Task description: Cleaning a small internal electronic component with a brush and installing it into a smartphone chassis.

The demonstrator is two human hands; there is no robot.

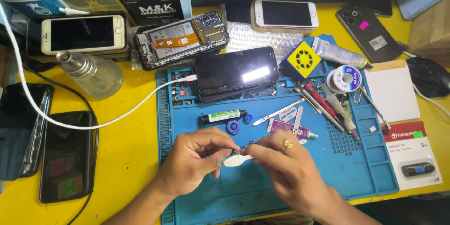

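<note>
Pinching a small white plastic pry piece (233,160) over the blue silicone repair mat (262,187): left hand (194,162) curling round, thumb and forefinger closing on one end, right hand (286,164), wearing a gold ring (287,144), pressing its fingertips together on the other end. Holding the piece just above the mat's bare front area, between the two hands.

Likely risking a slip: gripping so small and smooth a part by its tips, possibly letting it spring out and drop among the loose screws and bits at the mat's rear. Possibly also nudging the black tube with a white-and-green label (224,116) or the blue cap (233,126) lying just beyond the knuckles. Sweeping an elbow back, perhaps catching the white cable (93,123) plugged into the black phone (236,73) and dragging it.

Noting packages: red-and-white card blister holding a black flash drive (412,154), lying at the right beside the mat; plain white card (392,91) just above it; yellow square gadget with a round black grille (303,59) at the mat's rear; purple-labelled small tube (287,127) near the right hand; black box with white lettering (152,0) at the rear left; pink sticker on a grey phone back (368,33) at the rear right.
</note>
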